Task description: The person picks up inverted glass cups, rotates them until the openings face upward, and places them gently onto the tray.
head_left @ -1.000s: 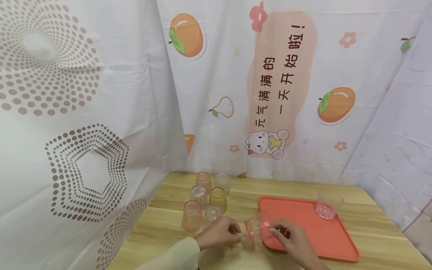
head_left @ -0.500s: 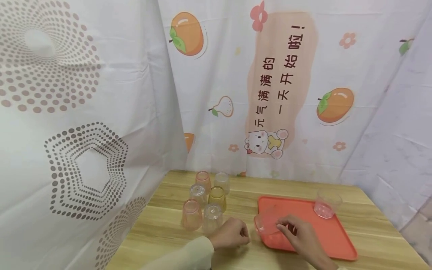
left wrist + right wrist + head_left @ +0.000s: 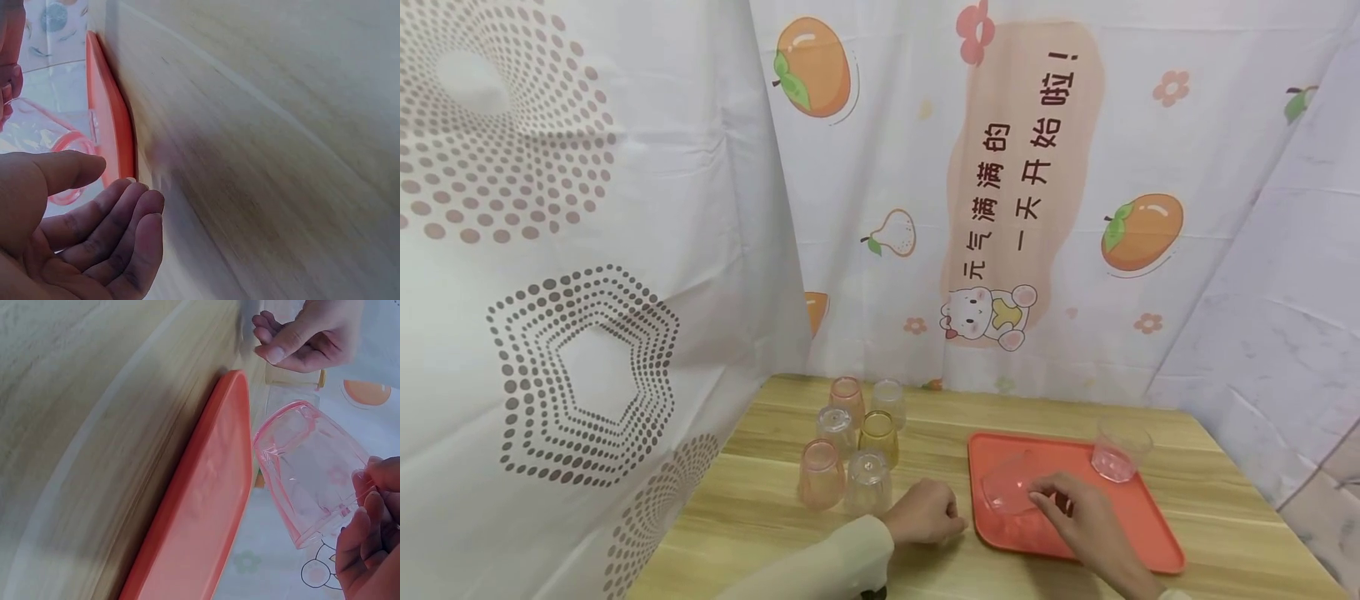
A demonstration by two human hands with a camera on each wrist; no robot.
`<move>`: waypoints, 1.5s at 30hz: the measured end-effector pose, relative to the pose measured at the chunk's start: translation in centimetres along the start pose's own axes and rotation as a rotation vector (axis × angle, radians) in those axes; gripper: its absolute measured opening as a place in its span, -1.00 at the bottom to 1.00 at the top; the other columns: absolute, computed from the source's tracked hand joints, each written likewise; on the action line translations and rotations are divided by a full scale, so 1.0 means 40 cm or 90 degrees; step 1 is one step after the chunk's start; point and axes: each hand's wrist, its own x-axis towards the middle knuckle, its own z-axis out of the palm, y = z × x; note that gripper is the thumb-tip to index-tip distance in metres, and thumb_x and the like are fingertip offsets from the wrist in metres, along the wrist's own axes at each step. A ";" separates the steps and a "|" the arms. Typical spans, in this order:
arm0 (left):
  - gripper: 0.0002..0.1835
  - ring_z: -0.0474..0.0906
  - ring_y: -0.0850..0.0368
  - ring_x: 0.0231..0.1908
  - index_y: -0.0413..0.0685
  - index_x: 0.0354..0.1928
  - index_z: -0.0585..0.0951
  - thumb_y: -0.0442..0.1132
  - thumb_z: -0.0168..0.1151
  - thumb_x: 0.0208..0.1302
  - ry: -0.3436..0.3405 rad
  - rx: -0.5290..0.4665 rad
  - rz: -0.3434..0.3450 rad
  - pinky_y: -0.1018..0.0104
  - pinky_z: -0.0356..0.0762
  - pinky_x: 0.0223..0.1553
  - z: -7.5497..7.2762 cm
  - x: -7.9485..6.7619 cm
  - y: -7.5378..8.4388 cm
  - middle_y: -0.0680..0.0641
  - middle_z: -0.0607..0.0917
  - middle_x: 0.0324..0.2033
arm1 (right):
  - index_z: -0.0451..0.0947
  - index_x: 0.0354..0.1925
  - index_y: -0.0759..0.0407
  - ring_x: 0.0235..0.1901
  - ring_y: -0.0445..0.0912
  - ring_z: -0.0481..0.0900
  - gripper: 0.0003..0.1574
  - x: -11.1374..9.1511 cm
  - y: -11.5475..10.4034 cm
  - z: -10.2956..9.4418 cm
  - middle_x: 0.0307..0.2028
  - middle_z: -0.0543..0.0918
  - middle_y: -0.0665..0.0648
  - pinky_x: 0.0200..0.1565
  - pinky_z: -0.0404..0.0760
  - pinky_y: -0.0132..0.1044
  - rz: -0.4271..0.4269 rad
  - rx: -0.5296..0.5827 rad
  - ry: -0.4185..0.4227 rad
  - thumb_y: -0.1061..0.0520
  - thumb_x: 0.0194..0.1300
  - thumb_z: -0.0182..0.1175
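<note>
Pinching pink cup (image 3: 315,465) — right hand (image 3: 1078,512), over tray (image 3: 1138,521)

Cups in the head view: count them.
8. Left: back pink cup, back clear cup, middle clear cup, yellow cup, front pink cup, front clear cup. Right hand: held cup. Tray, far right: last cup.

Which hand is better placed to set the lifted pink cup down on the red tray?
Probably the right hand: it pinches the lifted pink cup above the red tray, whereas the left hand holds nothing and is outside the tray's left edge.
</note>
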 end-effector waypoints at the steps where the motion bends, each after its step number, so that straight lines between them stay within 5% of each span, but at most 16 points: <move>1: -0.70 0.35 0.36 -0.78 0.10 -0.71 0.56 -0.10 0.33 0.15 -0.001 0.000 0.001 0.48 0.34 -0.70 0.002 0.004 -0.001 0.24 0.42 -0.86 | 0.60 -0.35 -0.20 -0.63 -0.35 0.34 -0.68 0.002 0.001 -0.002 -0.50 0.57 -0.23 -0.61 0.36 -0.45 0.001 -0.002 0.002 0.24 0.05 0.41; 19: -0.62 0.26 0.37 -0.86 0.12 -0.80 0.51 -0.06 0.38 0.09 -0.008 0.012 -0.001 0.48 0.26 -0.79 0.051 0.046 -0.005 0.23 0.40 -0.91 | 0.60 -0.36 -0.22 -0.62 -0.32 0.36 -0.69 0.007 0.039 -0.031 -0.50 0.57 -0.22 -0.58 0.36 -0.43 0.026 -0.039 -0.004 0.22 0.07 0.40; 31: -0.49 0.03 0.38 -0.94 0.04 -0.92 0.34 -0.16 0.30 0.10 0.006 0.030 0.027 0.51 -0.03 -0.90 0.066 0.052 0.013 0.21 0.19 -0.99 | 0.62 -0.39 -0.12 -0.59 -0.38 0.34 -0.65 0.012 0.088 -0.068 -0.51 0.55 -0.24 -0.55 0.32 -0.51 -0.041 -0.069 0.024 0.32 -0.05 0.44; 37: -0.48 -0.01 0.38 -0.93 0.06 -0.90 0.28 -0.18 0.27 0.12 0.002 0.031 0.040 0.51 -0.06 -0.91 0.076 0.057 0.018 0.22 0.15 -0.97 | 0.64 -0.37 0.05 -0.55 -0.35 0.32 -0.71 0.014 0.103 -0.093 -0.50 0.55 -0.19 -0.50 0.29 -0.54 -0.057 -0.052 0.029 0.38 -0.04 0.41; 45: -0.47 0.00 0.37 -0.92 0.06 -0.88 0.26 -0.17 0.26 0.17 -0.002 0.042 0.036 0.51 -0.04 -0.89 0.073 0.065 0.019 0.21 0.14 -0.96 | 0.61 -0.42 0.00 -0.55 -0.37 0.29 -0.68 0.009 0.133 -0.123 -0.51 0.49 -0.21 -0.52 0.24 -0.54 -0.072 -0.120 0.040 0.36 -0.10 0.44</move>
